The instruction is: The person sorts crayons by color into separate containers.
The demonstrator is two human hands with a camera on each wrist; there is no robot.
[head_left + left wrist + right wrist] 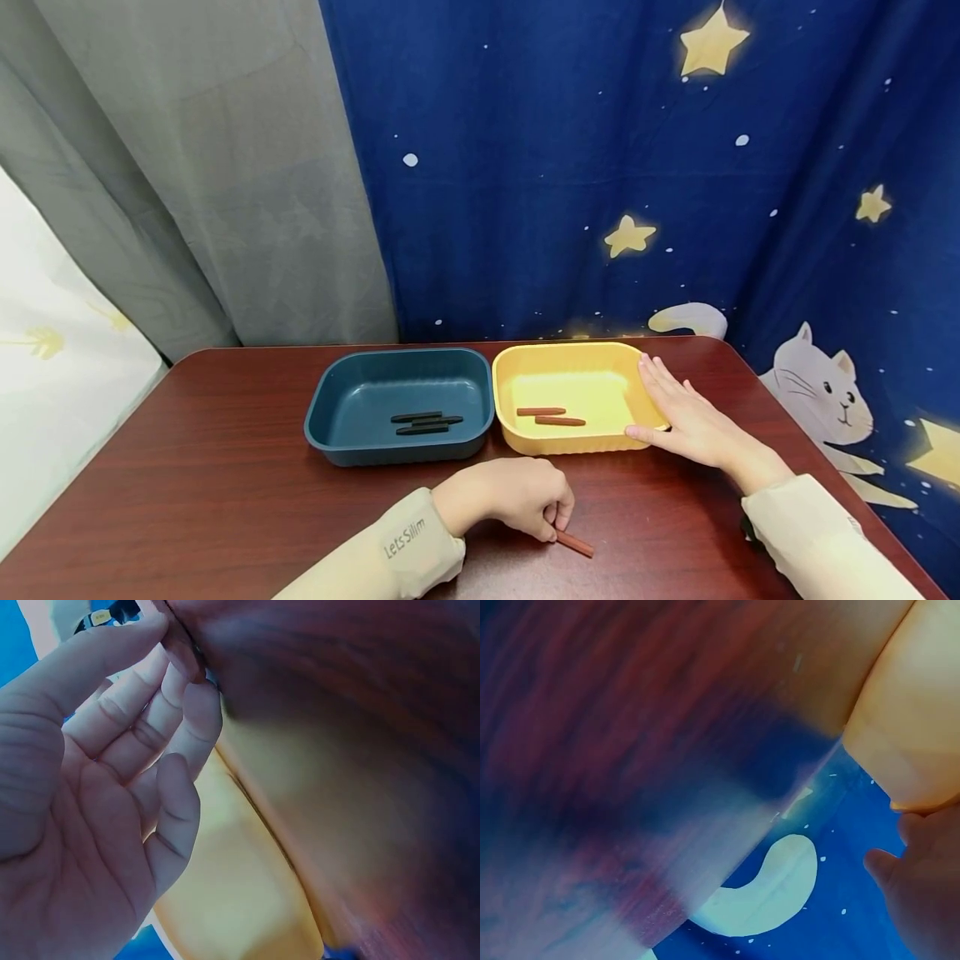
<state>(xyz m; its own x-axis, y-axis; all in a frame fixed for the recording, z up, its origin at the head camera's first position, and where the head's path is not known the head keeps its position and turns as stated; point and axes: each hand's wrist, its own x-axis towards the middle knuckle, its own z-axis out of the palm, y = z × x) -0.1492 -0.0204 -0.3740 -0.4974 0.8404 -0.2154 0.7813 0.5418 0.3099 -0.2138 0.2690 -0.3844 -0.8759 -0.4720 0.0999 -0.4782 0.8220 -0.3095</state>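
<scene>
My left hand (pixel 517 497) pinches one end of a reddish-brown crayon (pixel 576 544) between thumb and fingertips, low over the table in front of the yellow bin (pixel 577 443). In the left wrist view the thumb and fingers meet on the crayon (pixel 180 649). My right hand (pixel 690 421) lies with straight fingers against the yellow bin's right rim. Two more reddish-brown crayons (pixel 560 421) lie inside that bin. Several black crayons (pixel 422 430) lie together in the dark blue bin (pixel 401 457) on the left.
Both bins stand side by side at the back of the dark red-brown table (pixel 225 450). Behind them hang a grey curtain (pixel 247 167) and a blue curtain (pixel 525 167) with stars and a cat.
</scene>
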